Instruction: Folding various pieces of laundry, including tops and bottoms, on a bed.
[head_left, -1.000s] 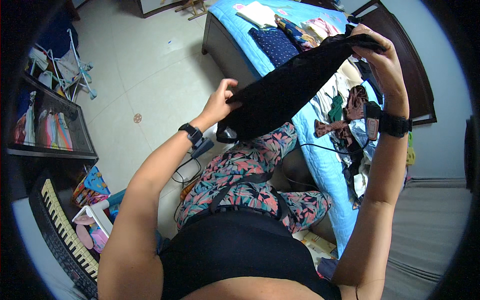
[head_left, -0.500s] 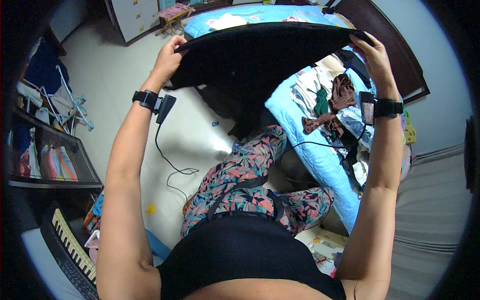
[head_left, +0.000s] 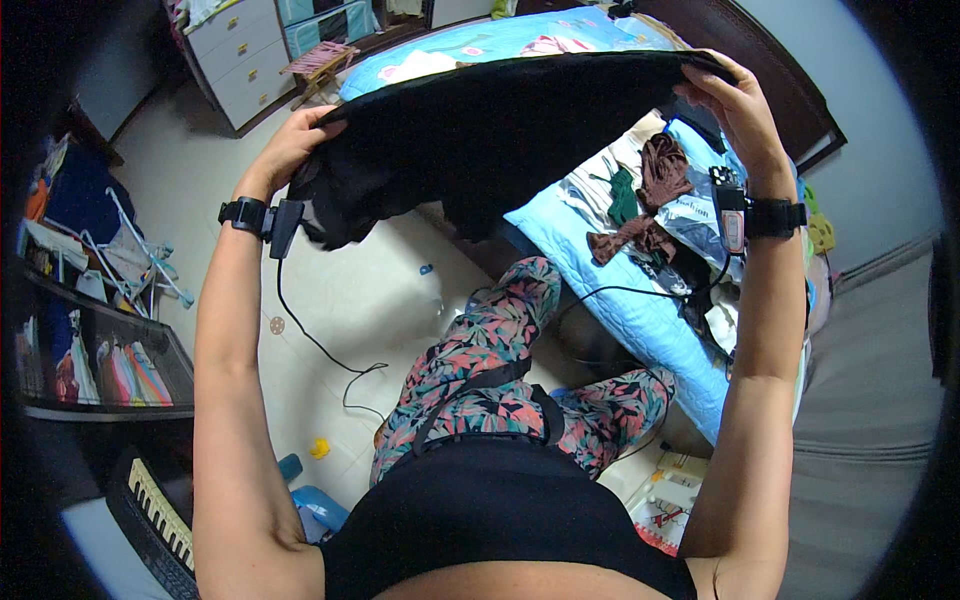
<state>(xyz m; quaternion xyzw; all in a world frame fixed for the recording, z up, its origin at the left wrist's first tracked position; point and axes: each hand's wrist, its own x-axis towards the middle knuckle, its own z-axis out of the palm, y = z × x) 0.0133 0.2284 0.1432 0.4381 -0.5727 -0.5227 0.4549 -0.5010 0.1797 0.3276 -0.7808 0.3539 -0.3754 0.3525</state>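
Note:
A black garment (head_left: 480,135) hangs stretched out in front of me at arm's length; its exact kind I cannot make out. At its upper left corner my left hand (head_left: 295,142) is closed, pinching the edge. The opposite upper corner is gripped by my right hand (head_left: 728,98), thumb and fingers pressed on the cloth. The top edge runs nearly taut between both hands, and the lower part drapes loosely, bunching below my left hand. Behind it the garment hides part of the bed and floor.
On the right stands a bed with a light blue quilt (head_left: 575,262). Brown cloth (head_left: 664,172), a green piece (head_left: 622,198) and a clear plastic bag (head_left: 692,215) lie on it. A drawer cabinet (head_left: 235,58) stands far left, and white hangers (head_left: 145,250) lean at the left. A cable (head_left: 330,355) trails from my left wrist.
My left hand has moved left and down with its corner of the garment, widening the stretch. The right hand has shifted slightly left and up. The view has turned a little.

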